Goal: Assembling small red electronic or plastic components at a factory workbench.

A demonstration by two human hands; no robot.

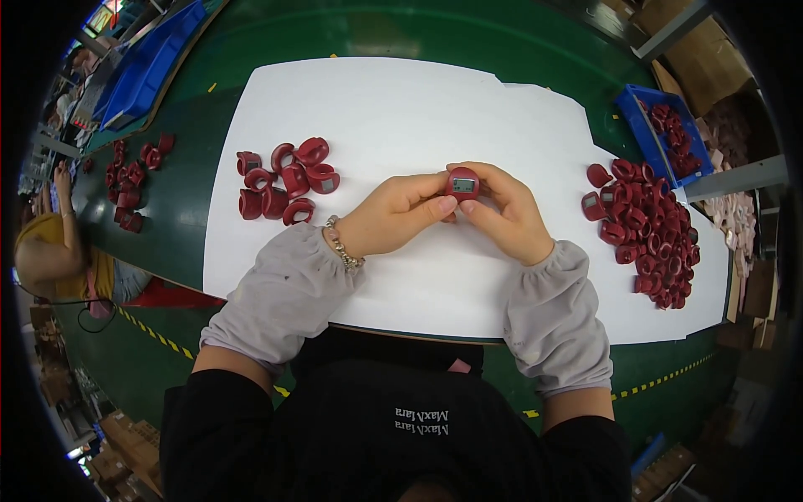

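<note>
A dark red, rounded device with a small grey display (pixel 462 185) is held between both hands above the white sheet, its display facing up. My left hand (pixel 403 213) pinches it from the left, thumb at its lower edge. From the other side my right hand (pixel 508 216) grips it, fingers curled behind and thumb in front. Several similar red ring-shaped devices (pixel 294 181) lie in a loose group left of my hands. To the right sits a larger heap of them (pixel 648 226), piled on one another.
White sheets (pixel 401 100) cover the green table (pixel 318 33). A blue bin (pixel 634 107) with more red devices stands at the far right. Another blue tray (pixel 155 67) is at the far left, near more red devices (pixel 125 184) and another person's arm (pixel 65 197).
</note>
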